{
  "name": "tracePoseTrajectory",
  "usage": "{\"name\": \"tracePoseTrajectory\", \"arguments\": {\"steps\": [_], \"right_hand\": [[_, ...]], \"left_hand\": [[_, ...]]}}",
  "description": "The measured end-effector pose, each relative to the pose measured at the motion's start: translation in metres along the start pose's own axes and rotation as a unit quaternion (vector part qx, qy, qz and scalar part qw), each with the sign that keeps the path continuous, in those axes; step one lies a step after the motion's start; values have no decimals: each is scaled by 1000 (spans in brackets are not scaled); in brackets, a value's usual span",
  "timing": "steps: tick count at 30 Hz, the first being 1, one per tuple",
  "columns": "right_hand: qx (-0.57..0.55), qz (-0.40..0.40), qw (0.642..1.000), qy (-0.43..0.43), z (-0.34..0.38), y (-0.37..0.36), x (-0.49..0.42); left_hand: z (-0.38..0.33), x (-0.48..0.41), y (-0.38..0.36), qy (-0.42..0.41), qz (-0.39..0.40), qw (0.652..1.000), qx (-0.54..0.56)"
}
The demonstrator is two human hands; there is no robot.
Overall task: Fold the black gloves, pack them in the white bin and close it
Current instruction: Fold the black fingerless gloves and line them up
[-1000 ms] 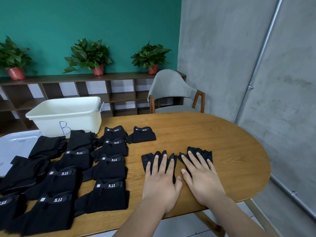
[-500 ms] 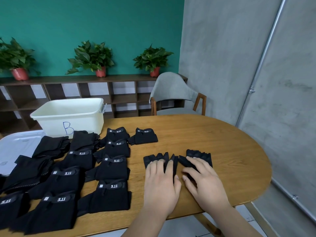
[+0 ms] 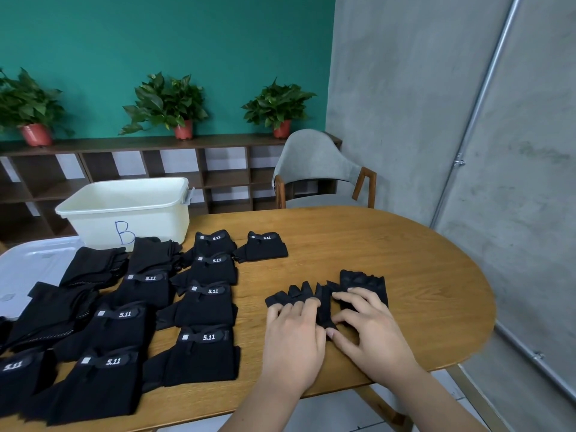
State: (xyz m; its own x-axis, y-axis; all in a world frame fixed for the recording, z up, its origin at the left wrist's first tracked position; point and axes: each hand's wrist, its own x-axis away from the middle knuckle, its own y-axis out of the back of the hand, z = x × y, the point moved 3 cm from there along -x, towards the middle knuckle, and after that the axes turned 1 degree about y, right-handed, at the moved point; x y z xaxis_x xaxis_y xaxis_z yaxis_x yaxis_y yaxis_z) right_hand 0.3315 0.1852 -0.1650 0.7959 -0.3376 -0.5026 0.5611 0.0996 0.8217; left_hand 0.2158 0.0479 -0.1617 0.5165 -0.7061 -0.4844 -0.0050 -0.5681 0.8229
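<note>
Two black gloves lie side by side near the front edge of the wooden table (image 3: 411, 263). My left hand (image 3: 293, 338) presses down on the left glove (image 3: 290, 294), whose finger ends stick out past my fingertips. My right hand (image 3: 367, 328) has its fingers curled and pinches the inner edge of the right glove (image 3: 366, 282) between thumb and fingers, lifting a fold between the hands. The open white bin (image 3: 124, 213), marked B, stands at the table's back left. Its lid (image 3: 28, 269) lies flat to the left.
Several folded black gloves (image 3: 202, 353) with 5.11 labels lie in rows on the left half of the table, and some unfolded ones lie beside the lid. A grey chair (image 3: 314, 163) stands behind the table. Potted plants sit on a shelf along the green wall.
Both hands lay flat on the gloves a second ago. My right fingers have since curled and gathered the right glove's inner edge; my left hand has slid back a little.
</note>
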Motion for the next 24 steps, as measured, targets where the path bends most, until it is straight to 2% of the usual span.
{"name": "tracePoseTrajectory", "arguments": {"steps": [6,11,18,24], "right_hand": [[-85,-38,995,-26,-7,4,3],[-156,-53,981,-103,-7,11,5],[-146,-38,983,-104,10,25,4],[-302,-87,934,-171,14,59,-4]], "left_hand": [[-3,-1,5,2,9,1000,3],[0,-4,1,19,31,999,10],[2,-6,-2,41,47,998,7],[-1,-6,3,37,41,998,22]]}}
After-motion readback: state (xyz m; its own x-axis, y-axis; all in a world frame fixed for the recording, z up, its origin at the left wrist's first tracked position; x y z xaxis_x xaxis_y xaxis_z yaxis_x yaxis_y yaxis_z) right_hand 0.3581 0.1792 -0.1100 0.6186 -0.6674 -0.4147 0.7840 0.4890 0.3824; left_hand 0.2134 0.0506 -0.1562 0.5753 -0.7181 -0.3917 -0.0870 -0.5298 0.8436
